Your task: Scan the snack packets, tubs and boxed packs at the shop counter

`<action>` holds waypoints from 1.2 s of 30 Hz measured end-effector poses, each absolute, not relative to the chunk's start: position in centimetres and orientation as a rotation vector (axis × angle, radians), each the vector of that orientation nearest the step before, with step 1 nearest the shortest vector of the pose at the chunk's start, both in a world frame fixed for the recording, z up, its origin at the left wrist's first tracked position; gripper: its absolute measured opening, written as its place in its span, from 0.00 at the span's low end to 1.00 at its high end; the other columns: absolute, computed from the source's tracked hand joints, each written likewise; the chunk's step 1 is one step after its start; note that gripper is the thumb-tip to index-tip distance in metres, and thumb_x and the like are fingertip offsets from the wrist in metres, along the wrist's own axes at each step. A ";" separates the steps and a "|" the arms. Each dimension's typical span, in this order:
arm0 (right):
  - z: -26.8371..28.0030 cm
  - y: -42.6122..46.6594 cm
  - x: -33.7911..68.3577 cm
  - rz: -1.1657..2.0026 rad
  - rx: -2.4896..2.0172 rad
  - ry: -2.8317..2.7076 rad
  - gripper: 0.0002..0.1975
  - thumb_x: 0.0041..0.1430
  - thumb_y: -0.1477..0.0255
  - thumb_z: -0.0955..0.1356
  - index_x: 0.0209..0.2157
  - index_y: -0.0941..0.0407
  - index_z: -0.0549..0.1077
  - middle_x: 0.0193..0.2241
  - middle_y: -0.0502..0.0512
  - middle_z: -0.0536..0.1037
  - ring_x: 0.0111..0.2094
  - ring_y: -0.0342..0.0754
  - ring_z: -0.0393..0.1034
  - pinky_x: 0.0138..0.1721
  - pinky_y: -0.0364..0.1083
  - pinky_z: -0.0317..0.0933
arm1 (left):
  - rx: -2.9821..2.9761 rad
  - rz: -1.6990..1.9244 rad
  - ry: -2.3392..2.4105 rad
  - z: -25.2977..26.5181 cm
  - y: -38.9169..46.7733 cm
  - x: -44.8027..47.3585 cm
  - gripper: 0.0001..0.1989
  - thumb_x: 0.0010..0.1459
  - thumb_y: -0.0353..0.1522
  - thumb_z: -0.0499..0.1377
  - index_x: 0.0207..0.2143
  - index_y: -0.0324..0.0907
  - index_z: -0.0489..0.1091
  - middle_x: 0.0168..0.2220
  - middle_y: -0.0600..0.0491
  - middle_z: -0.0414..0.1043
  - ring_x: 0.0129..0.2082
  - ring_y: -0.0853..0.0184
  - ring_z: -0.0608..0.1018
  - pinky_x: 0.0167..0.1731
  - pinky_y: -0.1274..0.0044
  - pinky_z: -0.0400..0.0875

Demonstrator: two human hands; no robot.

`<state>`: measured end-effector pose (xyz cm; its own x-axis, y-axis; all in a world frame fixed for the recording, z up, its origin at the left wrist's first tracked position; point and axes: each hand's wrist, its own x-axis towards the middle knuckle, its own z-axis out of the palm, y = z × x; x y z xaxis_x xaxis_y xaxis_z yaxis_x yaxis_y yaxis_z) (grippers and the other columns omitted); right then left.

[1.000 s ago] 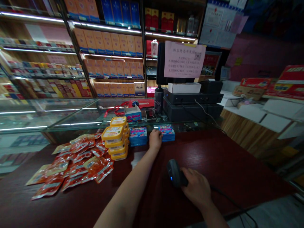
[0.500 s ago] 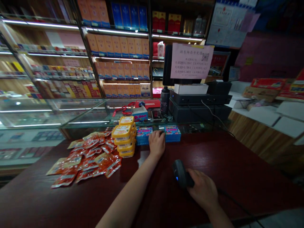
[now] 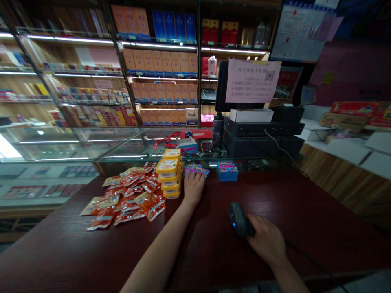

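My left hand (image 3: 194, 187) is closed over a stack of small blue-and-pink packs (image 3: 195, 168), hiding most of its near side. The packs' printed tops look skewed. Just left of those fingers rises a pile of yellow-lidded plastic tubs (image 3: 168, 173). A second, neat stack of blue packs (image 3: 227, 171) stands apart to the right. In my right hand (image 3: 267, 240) is a black barcode scanner (image 3: 238, 219), held by its handle above the table, its blue light lit. Orange-red snack sachets (image 3: 131, 195) lie heaped left of the tubs.
The dark red table (image 3: 275, 203) meets a glass display counter (image 3: 137, 150) behind. On the counter stand an opened blue box (image 3: 187, 145), a dark bottle (image 3: 218, 130) and a black monitor with a pink notice (image 3: 253, 81). The scanner's cable (image 3: 311, 256) trails right.
My left hand has moved left across the left-hand stack of packs, whose top now looks disarranged. My right hand keeps the scanner in nearly the same place. The view has shifted slightly.
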<state>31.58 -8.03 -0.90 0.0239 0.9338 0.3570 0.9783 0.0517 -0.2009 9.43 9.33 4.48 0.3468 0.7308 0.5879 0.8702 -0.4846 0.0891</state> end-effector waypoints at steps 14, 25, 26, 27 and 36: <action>-0.3 -8.3 31.4 -0.169 -1.958 -1.959 0.19 0.50 0.76 0.64 0.46 0.55 0.70 0.41 0.55 0.77 0.41 0.50 0.71 0.42 0.46 0.60 | -2.128 -2.752 -1.733 0.5 6.9 8.8 0.11 0.52 0.38 0.59 0.33 0.41 0.64 0.32 0.53 0.70 0.34 0.66 0.75 0.39 0.70 0.73; 4.3 -8.3 30.8 0.359 -1.848 -1.655 0.15 0.53 0.64 0.65 0.40 0.55 0.72 0.36 0.57 0.79 0.38 0.54 0.73 0.34 0.46 0.61 | -2.063 -3.056 -1.901 -1.7 7.3 9.2 0.17 0.47 0.36 0.62 0.36 0.41 0.59 0.37 0.51 0.70 0.37 0.66 0.77 0.35 0.70 0.76; 4.6 -8.3 30.6 0.465 -1.765 -1.599 0.15 0.52 0.62 0.66 0.39 0.56 0.72 0.34 0.57 0.79 0.36 0.53 0.73 0.33 0.45 0.61 | -2.058 -3.033 -1.921 -1.8 7.4 9.3 0.16 0.47 0.35 0.62 0.36 0.41 0.59 0.37 0.51 0.70 0.37 0.66 0.77 0.35 0.70 0.77; 4.8 -8.3 30.4 0.584 -1.706 -1.528 0.16 0.51 0.61 0.67 0.38 0.57 0.72 0.30 0.56 0.78 0.32 0.51 0.73 0.30 0.45 0.61 | -2.051 -3.009 -1.941 -1.9 7.5 9.3 0.15 0.47 0.34 0.62 0.35 0.41 0.59 0.36 0.52 0.70 0.36 0.66 0.77 0.34 0.70 0.77; 4.8 -8.8 28.6 0.927 -1.623 -1.159 0.19 0.42 0.56 0.71 0.29 0.57 0.69 0.10 0.42 0.62 0.12 0.39 0.55 0.14 0.40 0.50 | -2.031 -2.891 -2.037 -2.1 7.7 9.4 0.11 0.49 0.30 0.60 0.35 0.40 0.62 0.36 0.51 0.72 0.35 0.67 0.77 0.33 0.72 0.77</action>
